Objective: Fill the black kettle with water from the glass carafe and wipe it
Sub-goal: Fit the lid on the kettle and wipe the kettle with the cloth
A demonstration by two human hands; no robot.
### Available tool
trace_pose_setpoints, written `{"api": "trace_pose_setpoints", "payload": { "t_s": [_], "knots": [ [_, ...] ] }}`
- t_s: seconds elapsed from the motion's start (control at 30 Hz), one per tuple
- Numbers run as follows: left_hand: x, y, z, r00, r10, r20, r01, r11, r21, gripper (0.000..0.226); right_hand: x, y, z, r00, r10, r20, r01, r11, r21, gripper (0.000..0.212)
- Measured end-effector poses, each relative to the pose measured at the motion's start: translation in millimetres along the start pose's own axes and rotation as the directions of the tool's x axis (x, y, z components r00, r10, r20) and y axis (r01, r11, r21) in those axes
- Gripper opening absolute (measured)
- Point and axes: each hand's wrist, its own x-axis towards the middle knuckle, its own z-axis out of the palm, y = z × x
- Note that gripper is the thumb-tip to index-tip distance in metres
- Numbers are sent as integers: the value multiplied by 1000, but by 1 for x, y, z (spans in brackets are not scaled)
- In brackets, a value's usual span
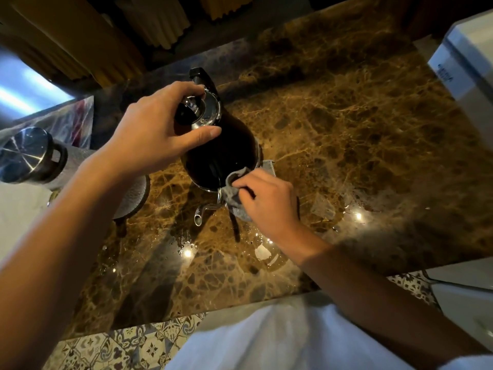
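Head view, L to R. At the left edge of the counter [346, 124] I see the glass carafe [40, 158], steel lid on, lying over toward the left edge w/ its textured body running right under my left forearm; its far end shows near [133, 193]. I can't tell if it holds water.

My left hand [154, 132] sits on top of the black kettle [218, 153], approx. mid-counter, toward the back edge. Fingers curled over the chrome lid [202, 110], thumb stretched along the kettle's shoulder; the grip is clamped on the lid and its knob. Kettle handle [200, 76] points to the back edge; the thin spout [204, 210] points to the front edge, its tip above the marble.

Just right of the spout's root, my right hand [269, 201] pinches a grey cloth [236, 188], fingers bunched together on it, pressing it against the kettle's lower wall near the base rim. A corner of the cloth shows behind the hand, by the kettle's right side.

Wet patches and light glints lie on the marble between the spout and the front edge. At the right back corner stands a white appliance [469, 57], well apart from the kettle.
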Motion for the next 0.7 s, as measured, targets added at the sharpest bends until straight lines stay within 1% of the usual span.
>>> {"api": "trace_pose_setpoints", "payload": {
  "t_s": [0.07, 0.1, 0.2, 0.27, 0.33, 0.4, 0.5, 0.6, 0.7],
  "knots": [
    [0, -1, 0, 1000, 14, -5, -14, 1000, 22, 84, -3, -9, 5, 997, 13, 71, -11, 1000, -28, 13],
    [0, -2, 1, 1000, 20, -8, -20, 999, 26, 83, -3, -11, 7, 996, 25, 80, -22, 999, -40, 14],
    [-1, -8, 2, 999, 53, -11, -53, 999, 12, 78, -2, -9, 8, 996, 71, 59, -66, 994, -85, 14],
    [-1, -12, 2, 996, 83, -15, -83, 996, -18, 74, -1, -3, 5, 992, 108, 71, -101, 991, -90, 16],
    [-1, -16, 2, 996, 93, -6, -93, 993, -70, 74, 2, 7, 0, 984, 163, 69, -159, 986, -55, 17],
    [0, -18, 2, 994, 112, 15, -108, 984, -140, 74, 7, 20, -6, 966, 247, 73, -247, 969, -13, 16],
    [3, -22, -1, 980, 189, 61, -169, 956, -238, 68, 15, 38, -16, 934, 348, 75, -352, 935, 38, 16],
    [10, -26, -7, 954, 258, 154, -204, 933, -297, 68, 26, 43, -20, 919, 393, 39, -395, 916, 75, 15],
    [14, -25, -10, 940, 267, 211, -191, 928, -321, 66, 32, 38, -19, 912, 410, -12, -405, 906, 124, 11]
  ]
}}
